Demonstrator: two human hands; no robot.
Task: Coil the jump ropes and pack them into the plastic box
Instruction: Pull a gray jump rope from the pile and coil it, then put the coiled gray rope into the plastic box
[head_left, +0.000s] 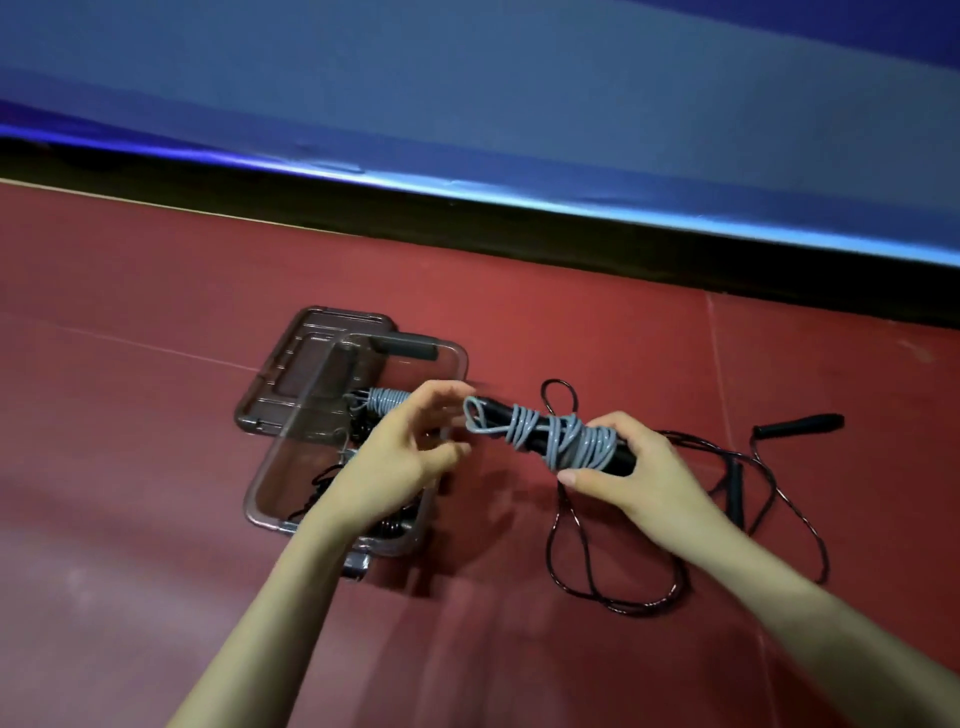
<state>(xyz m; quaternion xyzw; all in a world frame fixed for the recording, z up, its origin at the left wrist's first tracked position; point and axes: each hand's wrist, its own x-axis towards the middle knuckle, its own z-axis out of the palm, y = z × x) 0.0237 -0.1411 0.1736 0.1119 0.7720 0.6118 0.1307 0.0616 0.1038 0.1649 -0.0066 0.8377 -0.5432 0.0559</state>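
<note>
**Grey rope bundled, last loop loose, box waiting alongside**

Right hand (631, 467) wrapped round the thick end of the grey rope bundle (561, 441), thumb underneath, fingers over the top; held clear of the floor (156, 519) so the turns around the black handles stay tight. Bundle tilted, free end pointing toward the plastic box (358, 441), probably to shorten the drop-in.

Left hand (405, 447) spread, fingers relaxed and holding nothing, hovering just beside the bundle's loose end loop (475, 415). Blurred, so fingertip contact with the loop not certain. Likely placed there to tuck or steady that loop before packing.

Box open on the red floor, directly under the left hand. Lid (306, 374) lying flat behind it, partly under the box's far-left corner, out of the way. Inside: another grey coiled rope (387, 402) near the far end, dark cord lower down, details hazy through the plastic.

Black rope (675, 571) uncoiled on the floor under and right of the right hand, handles (800, 423) apart; coiling not yet done.
</note>
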